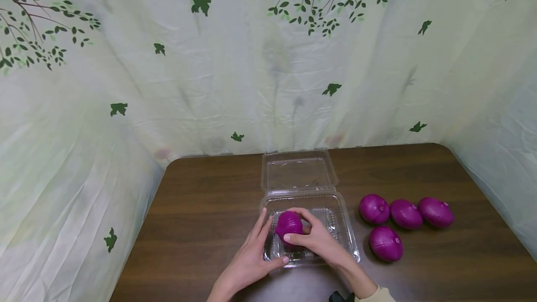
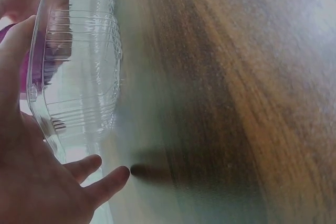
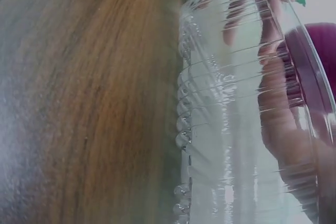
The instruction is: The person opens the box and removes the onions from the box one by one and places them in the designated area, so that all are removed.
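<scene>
A clear plastic clamshell container [image 1: 350, 246] lies on the table with its lid [image 1: 299, 171] folded back. Over its base, my right hand [image 1: 316, 239] grips a purple onion [image 1: 288, 225] between thumb and fingers. Whether the onion touches the container's floor I cannot tell. My left hand [image 1: 251, 255] is spread along the container's left side, fingers extended, with the thumb by the front edge. The left wrist view shows two fingertips [image 2: 113, 182] of that hand low beside the container wall [image 2: 84, 77]. Through the clear wall [image 3: 226, 103], the right wrist view shows part of the onion [image 3: 320, 51].
Several more purple onions [image 1: 386, 243] lie on the brown wooden table [image 1: 189, 227] to the right of the container. A pale cloth [image 1: 268, 83] printed with leaves hangs behind the table and down both sides. Something black [image 1: 340, 296] shows at the right wrist.
</scene>
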{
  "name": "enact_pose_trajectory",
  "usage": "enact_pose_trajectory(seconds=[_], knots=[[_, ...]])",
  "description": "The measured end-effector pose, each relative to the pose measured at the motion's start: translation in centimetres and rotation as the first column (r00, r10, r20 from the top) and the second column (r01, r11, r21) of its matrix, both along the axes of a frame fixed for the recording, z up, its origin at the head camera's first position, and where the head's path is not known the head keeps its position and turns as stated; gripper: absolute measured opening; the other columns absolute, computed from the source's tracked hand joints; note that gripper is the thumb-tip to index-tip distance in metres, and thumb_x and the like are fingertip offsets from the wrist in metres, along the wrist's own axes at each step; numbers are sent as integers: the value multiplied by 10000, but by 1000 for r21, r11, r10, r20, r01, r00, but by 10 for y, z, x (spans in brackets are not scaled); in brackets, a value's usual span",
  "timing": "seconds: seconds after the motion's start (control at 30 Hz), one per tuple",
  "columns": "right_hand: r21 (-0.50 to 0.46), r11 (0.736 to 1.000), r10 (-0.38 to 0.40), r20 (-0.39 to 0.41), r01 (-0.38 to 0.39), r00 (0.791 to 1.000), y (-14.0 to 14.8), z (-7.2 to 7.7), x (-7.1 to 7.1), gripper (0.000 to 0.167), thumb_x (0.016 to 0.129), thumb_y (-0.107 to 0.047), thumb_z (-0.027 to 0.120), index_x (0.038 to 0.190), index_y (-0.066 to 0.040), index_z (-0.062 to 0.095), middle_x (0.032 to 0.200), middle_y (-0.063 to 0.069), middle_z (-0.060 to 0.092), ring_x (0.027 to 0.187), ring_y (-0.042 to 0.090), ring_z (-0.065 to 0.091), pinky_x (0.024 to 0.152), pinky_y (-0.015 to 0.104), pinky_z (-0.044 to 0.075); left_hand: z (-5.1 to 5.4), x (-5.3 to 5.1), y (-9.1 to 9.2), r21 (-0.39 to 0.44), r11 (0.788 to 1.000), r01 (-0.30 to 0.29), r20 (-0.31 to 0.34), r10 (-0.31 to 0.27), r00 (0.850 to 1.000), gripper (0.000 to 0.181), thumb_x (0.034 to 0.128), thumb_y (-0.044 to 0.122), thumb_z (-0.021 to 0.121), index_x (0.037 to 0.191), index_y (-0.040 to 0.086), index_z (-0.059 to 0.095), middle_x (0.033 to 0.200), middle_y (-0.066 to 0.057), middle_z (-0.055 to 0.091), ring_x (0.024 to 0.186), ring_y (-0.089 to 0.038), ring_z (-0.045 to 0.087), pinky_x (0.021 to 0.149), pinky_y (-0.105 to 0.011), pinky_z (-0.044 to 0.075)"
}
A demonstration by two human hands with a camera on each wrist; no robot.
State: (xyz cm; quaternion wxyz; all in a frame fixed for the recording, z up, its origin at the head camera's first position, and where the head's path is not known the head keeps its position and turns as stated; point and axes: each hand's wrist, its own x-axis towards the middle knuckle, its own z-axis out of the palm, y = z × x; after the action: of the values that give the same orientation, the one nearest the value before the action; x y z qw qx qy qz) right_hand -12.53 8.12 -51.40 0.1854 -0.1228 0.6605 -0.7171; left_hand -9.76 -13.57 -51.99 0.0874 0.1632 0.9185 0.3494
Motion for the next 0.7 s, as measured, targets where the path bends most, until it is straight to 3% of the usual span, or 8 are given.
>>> enact_pose_trajectory(seconds=[0.23, 0.57, 0.7], knots=[[-31, 997, -64, -10, 63, 998, 2, 3, 0, 721, 811, -135, 807, 1445, -213, 473, 1408, 175, 427, 1100, 339, 620, 835, 396, 548, 1, 0, 0, 0, 1000, -3, 11, 3, 1000, 1017, 804, 586, 730, 1569, 119, 248, 1651, 43, 0, 1440, -374, 217, 999, -660, 347], [-60, 996, -70, -100, 64, 992, 7, 10, 8, 782, 735, -14, 850, 1381, -173, 438, 1363, 179, 411, 1104, 343, 614, 834, 400, 551, 0, -1, 0, 1, 1000, 0, 23, 0, 1000, 1031, 799, 615, 716, 1567, 108, 252, 1653, 32, 4, 1442, -370, 216, 988, -658, 362], [-47, 996, -85, -80, 81, 993, 11, 17, 15, 814, 713, -29, 870, 1374, -161, 414, 1356, 176, 405, 1088, 338, 623, 814, 409, 558, -2, -1, 0, 6, 1000, 0, 10, 0, 1000, 1028, 800, 612, 717, 1564, 101, 258, 1653, 30, 12, 1441, -359, 220, 992, -644, 368]])
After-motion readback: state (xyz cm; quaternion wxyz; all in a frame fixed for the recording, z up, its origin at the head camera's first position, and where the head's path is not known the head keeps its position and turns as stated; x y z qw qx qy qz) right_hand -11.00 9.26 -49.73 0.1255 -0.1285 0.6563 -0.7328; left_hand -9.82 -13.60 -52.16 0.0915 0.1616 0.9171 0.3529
